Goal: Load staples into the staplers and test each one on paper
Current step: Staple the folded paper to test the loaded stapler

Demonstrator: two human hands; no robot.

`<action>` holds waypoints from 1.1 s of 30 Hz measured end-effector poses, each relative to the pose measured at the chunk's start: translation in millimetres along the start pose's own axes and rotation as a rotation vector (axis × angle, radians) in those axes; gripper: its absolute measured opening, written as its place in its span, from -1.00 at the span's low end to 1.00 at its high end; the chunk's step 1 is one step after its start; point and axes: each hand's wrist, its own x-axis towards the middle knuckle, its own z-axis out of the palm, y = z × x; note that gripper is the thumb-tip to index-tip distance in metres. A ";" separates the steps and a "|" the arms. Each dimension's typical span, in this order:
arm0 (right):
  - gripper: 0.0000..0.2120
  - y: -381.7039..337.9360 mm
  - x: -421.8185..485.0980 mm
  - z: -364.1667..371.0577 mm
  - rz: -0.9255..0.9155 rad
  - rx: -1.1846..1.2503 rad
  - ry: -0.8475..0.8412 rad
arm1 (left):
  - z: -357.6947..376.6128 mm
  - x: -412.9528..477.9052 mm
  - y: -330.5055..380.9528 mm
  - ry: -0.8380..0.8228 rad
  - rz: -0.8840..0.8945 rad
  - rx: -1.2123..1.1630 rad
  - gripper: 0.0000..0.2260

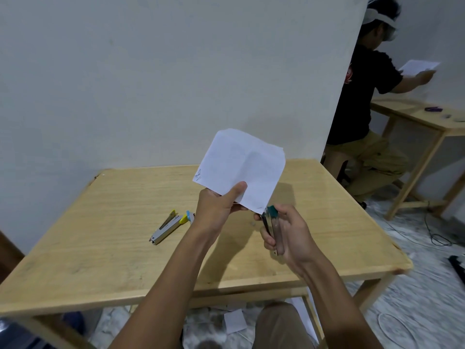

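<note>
Paper [241, 170], white and creased, stands upright at the centre of the frame, above the bench [100, 248]. The left hand [220, 205] pinches its lower edge, with the thumb laid flat on the near face and the other fingers curled behind the sheet. Small pencil marks show near the sheet's left corner.

The right hand [292, 233], just below and right of the left, grips the teal stapler [271, 220], its fingers wrapped round the metal body. The stapler's teal nose points up and meets the paper's bottom corner. Whether that corner lies inside the stapler's mouth I cannot tell. Both hands are held in the air over the bench's right half, and their shadow falls on the wood beneath.

The yellow stapler [167, 226] lies on the bench left of the left wrist. It is opened out, its yellow-tipped arm lifted off the metal base. Just right of it lies a small blue thing [189, 215], partly hidden by the wrist.

At the upper right of the frame another person [357, 96] in a black shirt sits with back turned at a second bench [437, 122], holding up a sheet [419, 66]. A purple thing [433, 109] lies on that bench.

At the bottom of the frame a knee [281, 323] in tan cloth shows under the near bench, with paper scraps [235, 321] on the floor beside it. Cables [437, 238] trail over the floor at the right.
</note>
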 end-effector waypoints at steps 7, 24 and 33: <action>-0.56 14.2 6.3 1.7 -0.040 -0.060 0.000 | -3.7 -4.5 -1.5 0.034 0.008 0.017 -0.78; -0.50 19.8 7.3 -2.1 0.017 -0.115 -0.043 | -9.8 -10.5 -2.5 0.132 0.089 0.203 -0.92; -0.61 18.4 4.0 4.5 -0.011 -0.011 -0.053 | -6.7 -17.9 -1.2 0.068 0.049 0.159 -0.82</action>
